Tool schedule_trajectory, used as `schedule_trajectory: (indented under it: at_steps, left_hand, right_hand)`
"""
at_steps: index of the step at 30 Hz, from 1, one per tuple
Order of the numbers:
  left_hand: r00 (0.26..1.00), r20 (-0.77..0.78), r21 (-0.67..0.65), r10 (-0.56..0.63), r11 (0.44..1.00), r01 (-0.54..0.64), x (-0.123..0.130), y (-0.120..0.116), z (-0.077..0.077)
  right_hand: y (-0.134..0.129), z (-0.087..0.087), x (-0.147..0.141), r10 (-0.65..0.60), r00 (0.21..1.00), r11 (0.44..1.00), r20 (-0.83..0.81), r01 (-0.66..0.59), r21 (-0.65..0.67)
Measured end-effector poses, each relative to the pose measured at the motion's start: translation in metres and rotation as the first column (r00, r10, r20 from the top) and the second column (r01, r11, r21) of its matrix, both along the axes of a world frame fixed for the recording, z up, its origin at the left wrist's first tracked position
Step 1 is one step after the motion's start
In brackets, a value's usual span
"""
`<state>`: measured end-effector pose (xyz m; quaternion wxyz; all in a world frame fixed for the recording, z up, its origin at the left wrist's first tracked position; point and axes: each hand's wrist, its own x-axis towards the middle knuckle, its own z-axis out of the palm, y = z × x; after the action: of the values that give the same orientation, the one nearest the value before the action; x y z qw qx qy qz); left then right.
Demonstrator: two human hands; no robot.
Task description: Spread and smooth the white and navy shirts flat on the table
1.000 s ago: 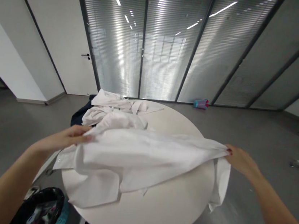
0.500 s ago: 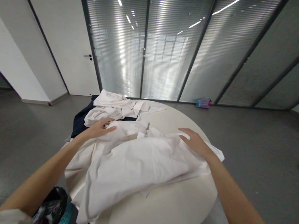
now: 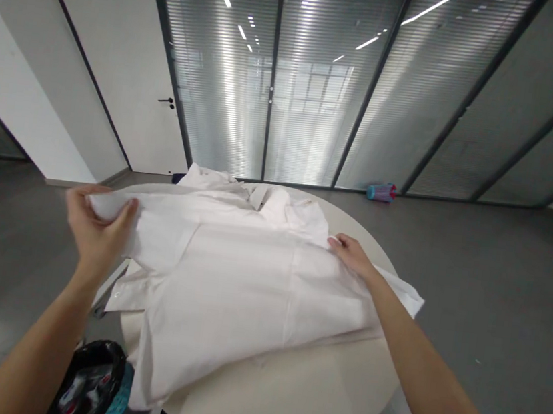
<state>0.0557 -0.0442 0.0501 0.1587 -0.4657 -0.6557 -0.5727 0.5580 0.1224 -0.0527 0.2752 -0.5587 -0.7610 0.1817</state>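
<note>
A white shirt (image 3: 241, 283) lies spread over the round table (image 3: 283, 402), its lower left part hanging past the edge. At the left, my left hand (image 3: 98, 219) grips a piece of the shirt between thumb and fingers, holding it raised and stretched out beyond the table. My right hand (image 3: 352, 251) pinches the shirt's upper edge on the right side of the table. A buttoned cuff (image 3: 129, 293) droops at the left. Behind lies more crumpled white cloth (image 3: 209, 178), with a bit of dark blue cloth (image 3: 178, 178) showing beside it.
On the floor at lower left stands a blue bin (image 3: 118, 397) lined with a black bag, with rubbish inside. A blue and pink basket (image 3: 382, 192) lies by the glass wall (image 3: 309, 103). A white door (image 3: 137, 69) is at the back left.
My left hand has moved left and taken hold of the shirt, pulling it out flatter over the cloth behind. My right hand has closed on the shirt's edge, staying near its place.
</note>
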Motion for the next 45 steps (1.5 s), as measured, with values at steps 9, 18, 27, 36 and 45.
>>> schedule_trajectory:
  at_steps: [9,18,27,36,45]
  left_hand:
    - [0.801,-0.552,-0.500,-0.234,0.861,-0.093,-0.008,0.011,-0.060]
    - [0.529,-0.549,-0.760,-0.647,0.650,0.006,0.075,0.064,-0.059]
    - [0.609,-0.146,-0.846,-0.780,0.418,0.331,0.153,0.131,-0.090]
    - [0.603,-0.161,-0.718,-0.782,0.511,0.472,0.174,0.179,-0.072]
    - [0.645,-0.193,-0.645,-0.739,0.591,0.485,0.180,0.192,-0.060]
  right_hand:
    - [-0.005,-0.014,-0.023,-0.066,0.862,0.990,0.502,0.119,-0.075]
    - [-0.033,0.006,-0.032,-0.296,0.749,0.947,0.593,0.309,0.083]
    - [-0.036,-0.011,-0.018,-0.312,0.797,0.910,0.517,0.408,-0.079]
    - [0.021,0.017,-0.018,-0.429,0.797,0.890,0.425,0.453,0.048]
    - [0.093,-0.009,-0.048,-0.403,0.791,0.865,0.460,0.493,-0.092]
